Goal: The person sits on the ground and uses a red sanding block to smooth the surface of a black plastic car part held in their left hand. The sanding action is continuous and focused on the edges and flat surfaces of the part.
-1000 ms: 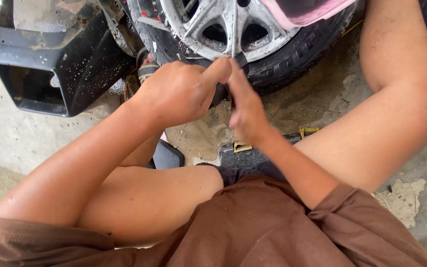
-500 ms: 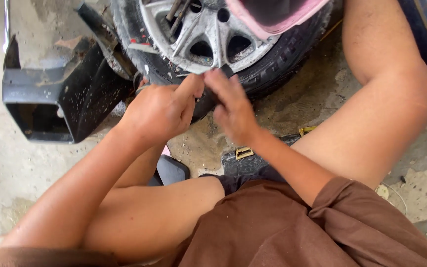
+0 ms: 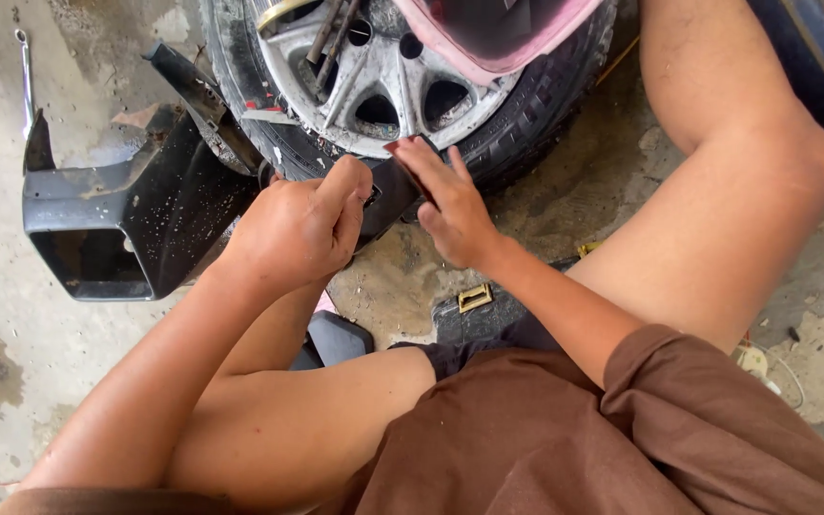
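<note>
The left hand (image 3: pixel 302 229) is curled into a loose fist, thumb and forefinger pinched together on something small at the edge of a black plastic strip (image 3: pixel 388 195) (the pinched thing is too hidden to tell what it is). The right hand (image 3: pixel 450 205) lies flat with its fingers together and stretched out, pressing along the top of that same strip. The strip sits just in front of a wheel (image 3: pixel 402 86), touching or nearly touching the tyre's tread, between the two hands. A pink basin (image 3: pixel 526 38) rests on the wheel's silver spokes, and a couple of metal tools (image 3: pixel 326 33) lie across the hub. To the left, a black bumper piece (image 3: pixel 116 219) lies on the concrete floor (image 3: pixel 11 362), close beside the left hand. A wrench (image 3: pixel 26 81) lies farther off on the floor, near the top left corner. A small brass clip (image 3: pixel 474 298) lies below the right wrist.
</note>
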